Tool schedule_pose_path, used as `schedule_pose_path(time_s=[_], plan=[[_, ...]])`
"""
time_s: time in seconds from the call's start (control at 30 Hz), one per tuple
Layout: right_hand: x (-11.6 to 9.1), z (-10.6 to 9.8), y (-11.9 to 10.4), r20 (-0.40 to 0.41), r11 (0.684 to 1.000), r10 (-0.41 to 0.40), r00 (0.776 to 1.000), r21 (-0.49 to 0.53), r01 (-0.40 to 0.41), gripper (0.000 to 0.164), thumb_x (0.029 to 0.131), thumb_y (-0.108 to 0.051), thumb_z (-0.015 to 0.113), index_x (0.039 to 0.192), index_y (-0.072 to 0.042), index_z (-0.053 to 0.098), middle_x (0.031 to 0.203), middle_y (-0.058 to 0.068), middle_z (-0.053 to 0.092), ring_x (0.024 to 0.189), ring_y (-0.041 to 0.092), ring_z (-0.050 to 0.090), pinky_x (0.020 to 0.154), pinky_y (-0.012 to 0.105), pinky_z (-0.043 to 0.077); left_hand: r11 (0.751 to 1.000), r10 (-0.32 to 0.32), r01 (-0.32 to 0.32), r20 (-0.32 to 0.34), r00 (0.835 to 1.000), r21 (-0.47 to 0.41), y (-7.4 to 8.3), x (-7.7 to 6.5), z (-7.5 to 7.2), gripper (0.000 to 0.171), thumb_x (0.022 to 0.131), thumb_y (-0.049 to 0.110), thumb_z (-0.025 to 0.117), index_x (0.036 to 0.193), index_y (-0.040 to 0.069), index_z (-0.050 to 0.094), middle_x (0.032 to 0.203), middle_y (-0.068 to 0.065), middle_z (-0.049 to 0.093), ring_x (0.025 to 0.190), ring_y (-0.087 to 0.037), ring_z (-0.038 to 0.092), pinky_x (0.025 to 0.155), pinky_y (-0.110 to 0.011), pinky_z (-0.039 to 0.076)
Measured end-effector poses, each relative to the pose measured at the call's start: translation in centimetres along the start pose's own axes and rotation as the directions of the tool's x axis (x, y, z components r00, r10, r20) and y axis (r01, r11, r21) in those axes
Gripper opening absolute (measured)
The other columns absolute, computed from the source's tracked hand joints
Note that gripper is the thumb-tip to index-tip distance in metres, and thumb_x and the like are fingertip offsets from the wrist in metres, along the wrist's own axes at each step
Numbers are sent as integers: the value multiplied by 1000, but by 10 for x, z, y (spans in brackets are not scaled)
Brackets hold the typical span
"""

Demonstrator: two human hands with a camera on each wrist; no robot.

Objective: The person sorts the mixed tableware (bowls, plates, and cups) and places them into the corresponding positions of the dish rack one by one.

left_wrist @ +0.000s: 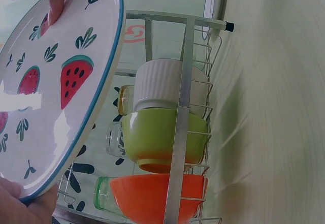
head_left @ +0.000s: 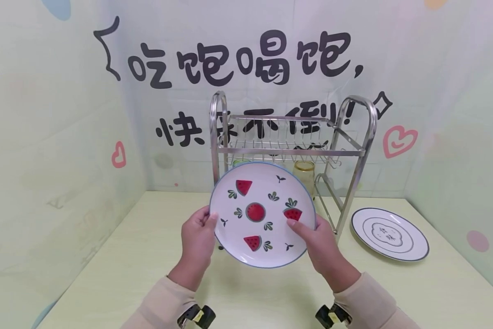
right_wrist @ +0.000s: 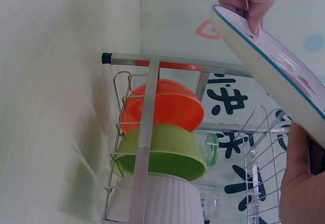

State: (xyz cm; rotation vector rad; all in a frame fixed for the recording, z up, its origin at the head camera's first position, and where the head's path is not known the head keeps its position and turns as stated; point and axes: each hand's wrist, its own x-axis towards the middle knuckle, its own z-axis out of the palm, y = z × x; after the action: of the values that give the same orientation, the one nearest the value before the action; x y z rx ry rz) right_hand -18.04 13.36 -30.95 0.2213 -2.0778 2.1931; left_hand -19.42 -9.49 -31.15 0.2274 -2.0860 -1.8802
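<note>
A white plate (head_left: 267, 256) with a blue rim and watermelon patterns is held up by both hands in the head view, its painted face tilted toward me. My left hand (head_left: 199, 235) grips the left edge, thumb on the face and fingers behind. At the right edge, my right hand (head_left: 326, 249) pinches the plate the same way, its thumb reaching further onto the face. Both wrist views show the plate (right_wrist: 284, 82) slanted and apart from the metal rack. Fingers behind the plate are mostly hidden.
A two-tier metal dish rack (head_left: 287, 151) stands behind the plate. Its lower tier bears an orange bowl (left_wrist: 152, 196), a green bowl (left_wrist: 152, 135) and a white ribbed bowl (left_wrist: 155, 84); several glasses stand behind them. Another white plate (head_left: 363, 230) lies on the table, right of the rack.
</note>
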Motion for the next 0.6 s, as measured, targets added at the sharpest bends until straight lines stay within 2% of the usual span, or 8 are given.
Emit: schedule_pose_path(time_s=[0.3, 0.6], plan=[[-9, -1, -6, -78, 997, 16, 997, -79, -22, 39, 93, -11, 62, 130, -1, 52, 117, 19, 64, 96, 25, 68, 84, 44, 55, 1000, -5, 5, 42, 999, 10, 1, -2, 3, 32, 99, 9, 53, 128, -4, 57, 114, -20, 66, 102, -29, 65, 88, -35, 53], [-13, -2, -9, -129, 996, 21, 991, -82, -31, 39, 92, -10, 63, 129, -3, 54, 118, 19, 63, 95, 25, 69, 82, 44, 55, 999, 11, -14, 93, 996, 29, 0, 0, 4, 32, 99, 11, 53, 128, -2, 57, 110, -18, 67, 97, -25, 65, 87, -34, 54]])
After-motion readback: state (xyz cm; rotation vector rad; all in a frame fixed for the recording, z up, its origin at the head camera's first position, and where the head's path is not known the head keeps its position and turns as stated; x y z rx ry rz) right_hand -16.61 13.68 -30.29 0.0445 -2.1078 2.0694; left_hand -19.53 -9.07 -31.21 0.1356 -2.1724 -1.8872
